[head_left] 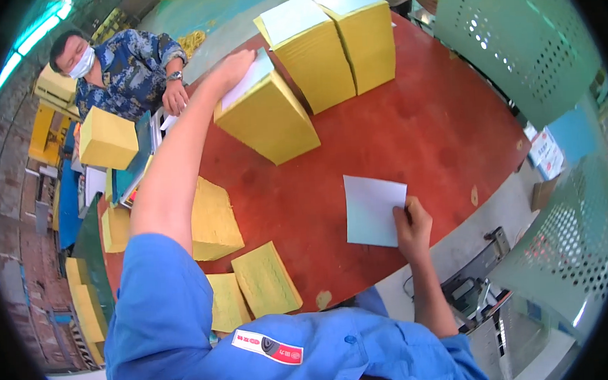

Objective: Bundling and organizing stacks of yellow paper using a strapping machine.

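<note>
My left hand [236, 67] reaches far across the red table to the top of a yellow paper stack [266, 126]. Its fingers are bent together at the far edge of a white sheet [251, 82] lying on that stack. Closer to my body, my right hand [414, 227] pinches the right edge of a pale bluish-white sheet [372, 210], thumb on top, held over the table; whether it is one sheet or several I cannot tell. Two taller yellow stacks [318, 65] stand beyond, each topped with a white sheet.
On the red table [424, 128], a yellow block [213, 222] and lower yellow stacks [266, 278] sit near my left side. Across at the left, a masked person [126, 68] is beside another yellow block [109, 140]. Green perforated panels [516, 41] border the right.
</note>
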### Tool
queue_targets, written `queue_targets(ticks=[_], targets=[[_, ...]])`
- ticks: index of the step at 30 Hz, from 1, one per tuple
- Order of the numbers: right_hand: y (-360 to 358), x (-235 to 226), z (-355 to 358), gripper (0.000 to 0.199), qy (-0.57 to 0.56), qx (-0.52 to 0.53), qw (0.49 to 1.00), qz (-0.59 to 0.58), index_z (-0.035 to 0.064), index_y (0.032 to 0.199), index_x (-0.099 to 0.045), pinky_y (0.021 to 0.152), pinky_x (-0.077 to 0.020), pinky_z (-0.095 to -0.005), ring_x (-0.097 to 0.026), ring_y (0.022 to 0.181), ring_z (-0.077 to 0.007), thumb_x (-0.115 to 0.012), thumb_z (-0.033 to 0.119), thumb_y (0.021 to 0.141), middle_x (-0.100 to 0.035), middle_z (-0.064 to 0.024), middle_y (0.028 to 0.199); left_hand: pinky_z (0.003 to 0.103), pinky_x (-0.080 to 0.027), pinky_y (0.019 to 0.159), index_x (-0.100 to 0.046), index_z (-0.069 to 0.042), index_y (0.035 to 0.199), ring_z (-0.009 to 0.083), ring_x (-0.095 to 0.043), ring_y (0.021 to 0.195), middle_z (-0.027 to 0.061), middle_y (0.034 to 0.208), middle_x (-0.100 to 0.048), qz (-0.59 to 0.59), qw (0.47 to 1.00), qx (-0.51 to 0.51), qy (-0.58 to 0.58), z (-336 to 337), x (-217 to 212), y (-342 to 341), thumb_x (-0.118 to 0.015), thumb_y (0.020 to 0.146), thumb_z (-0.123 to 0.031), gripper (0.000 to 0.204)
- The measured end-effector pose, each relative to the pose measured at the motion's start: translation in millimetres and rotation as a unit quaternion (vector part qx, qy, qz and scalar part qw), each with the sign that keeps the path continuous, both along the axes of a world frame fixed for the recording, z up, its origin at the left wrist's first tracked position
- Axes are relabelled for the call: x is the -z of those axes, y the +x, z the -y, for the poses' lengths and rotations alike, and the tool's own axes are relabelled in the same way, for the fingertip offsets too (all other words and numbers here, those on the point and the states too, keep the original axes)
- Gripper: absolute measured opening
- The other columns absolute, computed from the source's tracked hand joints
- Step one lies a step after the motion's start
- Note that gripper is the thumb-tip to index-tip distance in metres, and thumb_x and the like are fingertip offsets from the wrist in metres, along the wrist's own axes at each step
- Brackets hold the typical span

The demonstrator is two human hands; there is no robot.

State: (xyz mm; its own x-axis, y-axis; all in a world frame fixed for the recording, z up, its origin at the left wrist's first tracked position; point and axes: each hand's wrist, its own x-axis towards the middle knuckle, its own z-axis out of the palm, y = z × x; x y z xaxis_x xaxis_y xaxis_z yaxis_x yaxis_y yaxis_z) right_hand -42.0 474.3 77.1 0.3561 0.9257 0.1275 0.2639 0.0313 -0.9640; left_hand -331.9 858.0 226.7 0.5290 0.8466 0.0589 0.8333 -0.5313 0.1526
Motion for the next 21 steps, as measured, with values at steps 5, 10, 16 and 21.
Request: queue_targets(ticks=[5, 10, 16, 21], targets=[[5.4, -7.1, 61.5, 0.016, 0.042, -0.004, 0.838, -0.544, 0.0027, 0.101, -0.058, 0.069, -0.0470, -0.0307, -0.059, 0.076, -0.0174, -0.056, 0.011, 0.087, -0.064, -0.0062, 0.085, 0.039, -0.041, 0.095, -0.054, 0.002, 0.112, 0.0364, -0.054, 0.109, 0.0204, 0.111, -0.059, 0.209, 0.977, 0.025, -0.035, 175.6, -2.1, 1.2, -0.037, 0.101, -0.036, 0.043], [-49.9, 37.6, 195.3, 0.030, -0.022, -0.062, 0.799, -0.598, 0.0044, 0.093, -0.055, 0.075, -0.0443, -0.0385, -0.055, 0.080, -0.0248, -0.066, 0.027, 0.076, -0.056, -0.0114, 0.085, 0.035, -0.034, 0.103, -0.052, 0.001, 0.125, 0.0286, -0.052, 0.114, 0.0153, 0.121, -0.057, 0.199, 0.962, 0.144, -0.121, 342.7, -35.2, 21.5, -0.038, 0.099, -0.029, 0.042], [-119.5, 47.4, 233.7, 0.051, -0.068, -0.045, 0.660, -0.747, -0.0004, 0.131, -0.048, 0.099, -0.0455, -0.0442, -0.057, 0.112, -0.0302, -0.055, 0.015, 0.082, -0.059, -0.0166, 0.120, 0.046, -0.037, 0.102, -0.049, -0.001, 0.133, 0.0360, -0.051, 0.117, 0.0173, 0.128, -0.053, 0.207, 0.923, 0.315, 0.081, 408.3, -42.1, 36.9, -0.049, 0.092, -0.023, 0.047], [-129.4, 25.3, 229.2, 0.042, -0.077, 0.036, 0.737, -0.671, -0.0003, 0.124, -0.051, 0.091, -0.0488, -0.0379, -0.062, 0.098, -0.0260, -0.053, 0.011, 0.083, -0.063, -0.0132, 0.108, 0.047, -0.036, 0.105, -0.045, -0.002, 0.137, 0.0390, -0.049, 0.121, 0.0214, 0.135, -0.048, 0.092, 0.976, 0.168, 0.107, 418.0, -47.9, 33.9, -0.052, 0.093, -0.036, 0.056]])
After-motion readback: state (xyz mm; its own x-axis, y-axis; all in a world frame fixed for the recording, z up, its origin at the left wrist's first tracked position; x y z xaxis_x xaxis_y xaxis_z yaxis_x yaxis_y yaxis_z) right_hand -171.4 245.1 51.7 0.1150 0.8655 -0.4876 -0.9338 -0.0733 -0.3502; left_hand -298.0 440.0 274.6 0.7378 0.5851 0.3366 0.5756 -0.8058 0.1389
